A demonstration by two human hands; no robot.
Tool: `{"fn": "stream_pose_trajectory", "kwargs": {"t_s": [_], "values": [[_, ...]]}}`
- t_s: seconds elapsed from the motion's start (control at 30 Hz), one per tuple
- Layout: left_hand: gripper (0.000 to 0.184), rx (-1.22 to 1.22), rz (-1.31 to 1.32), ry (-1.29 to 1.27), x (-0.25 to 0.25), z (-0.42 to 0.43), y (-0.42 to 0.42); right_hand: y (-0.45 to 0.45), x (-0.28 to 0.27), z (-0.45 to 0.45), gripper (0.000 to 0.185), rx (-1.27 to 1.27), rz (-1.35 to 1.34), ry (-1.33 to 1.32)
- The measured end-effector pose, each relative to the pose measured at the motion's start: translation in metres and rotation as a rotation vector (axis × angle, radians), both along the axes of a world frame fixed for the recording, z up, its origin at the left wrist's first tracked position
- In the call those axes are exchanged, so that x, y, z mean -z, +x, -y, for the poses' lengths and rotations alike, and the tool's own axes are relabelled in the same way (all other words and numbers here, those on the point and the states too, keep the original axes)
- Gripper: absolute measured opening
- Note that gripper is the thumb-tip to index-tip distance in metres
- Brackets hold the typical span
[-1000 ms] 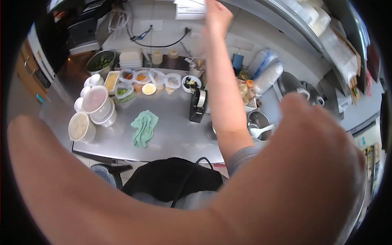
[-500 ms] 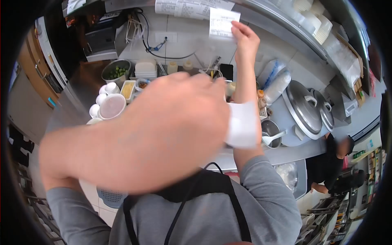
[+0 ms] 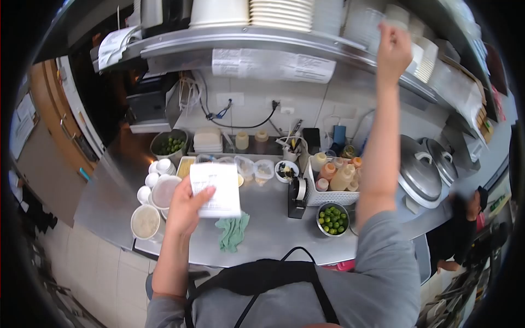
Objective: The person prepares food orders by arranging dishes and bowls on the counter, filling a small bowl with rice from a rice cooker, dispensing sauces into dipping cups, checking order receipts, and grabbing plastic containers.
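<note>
My left hand (image 3: 182,210) holds a white printed slip (image 3: 225,183) over the counter, thumb across its face and fingers behind it. My right hand (image 3: 395,53) is raised at the upper shelf, in front of stacked clear plastic cups (image 3: 363,30). Its fingers are curled closed, and anything between them is hidden. Below the slip lies a crumpled green cloth (image 3: 233,232) on the steel counter.
A basket of sauce bottles (image 3: 334,199), a bowl of green limes (image 3: 332,220) and a black tape dispenser (image 3: 297,203) stand on the counter. White tubs (image 3: 146,223) are at left, lidded pots (image 3: 418,172) at right. The metal shelf (image 3: 262,39) overhangs. A person (image 3: 451,235) is at right.
My left hand has moved down and away from the camera, with the paper now facing me. My right hand has moved right along the shelf; the slip it held up no longer shows there.
</note>
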State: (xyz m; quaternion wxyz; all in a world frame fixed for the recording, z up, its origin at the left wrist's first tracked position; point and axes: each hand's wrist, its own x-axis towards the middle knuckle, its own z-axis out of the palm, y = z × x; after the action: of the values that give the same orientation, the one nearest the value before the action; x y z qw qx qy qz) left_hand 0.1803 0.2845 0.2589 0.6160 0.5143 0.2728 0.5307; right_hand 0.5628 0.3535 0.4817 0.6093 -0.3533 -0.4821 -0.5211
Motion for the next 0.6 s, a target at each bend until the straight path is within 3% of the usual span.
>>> {"fn": "stream_pose_trajectory", "kwargs": {"t_s": [0.03, 0.07, 0.1, 0.17, 0.2, 0.3, 0.37, 0.47, 0.6], "values": [[0.031, 0.016, 0.066, -0.034, 0.000, -0.008, 0.003, 0.022, -0.027, -0.024, 0.023, 0.055, 0.054, 0.000], [0.029, 0.062, 0.175, -0.107, -0.004, -0.015, 0.006, 0.044, -0.052, -0.039, 0.021, 0.184, 0.021, -0.331], [0.028, 0.103, 0.285, -0.181, -0.007, -0.023, 0.009, 0.050, -0.065, -0.066, 0.010, 0.272, 0.215, -0.141], [0.030, 0.137, 0.353, -0.210, -0.021, -0.035, 0.017, 0.078, -0.087, -0.097, 0.016, 0.823, 0.512, -0.677], [0.031, 0.177, 0.379, -0.208, -0.025, -0.043, 0.020, 0.101, -0.089, -0.114, 0.016, 0.792, 0.532, -0.706], [0.032, 0.218, 0.411, -0.208, -0.034, -0.060, 0.031, 0.162, -0.105, -0.160, 0.043, 0.904, 0.722, -0.721], [0.033, 0.224, 0.418, -0.203, -0.034, -0.071, 0.037, 0.156, -0.121, -0.163, 0.065, 1.136, 0.460, -1.095], [0.034, 0.309, 0.416, -0.198, -0.030, -0.082, 0.045, 0.185, -0.146, -0.178, 0.066, 1.108, 0.544, -1.123], [0.034, 0.333, 0.387, -0.229, -0.027, -0.088, 0.055, 0.203, -0.155, -0.178, 0.069, 0.928, 0.410, -1.173]]}}
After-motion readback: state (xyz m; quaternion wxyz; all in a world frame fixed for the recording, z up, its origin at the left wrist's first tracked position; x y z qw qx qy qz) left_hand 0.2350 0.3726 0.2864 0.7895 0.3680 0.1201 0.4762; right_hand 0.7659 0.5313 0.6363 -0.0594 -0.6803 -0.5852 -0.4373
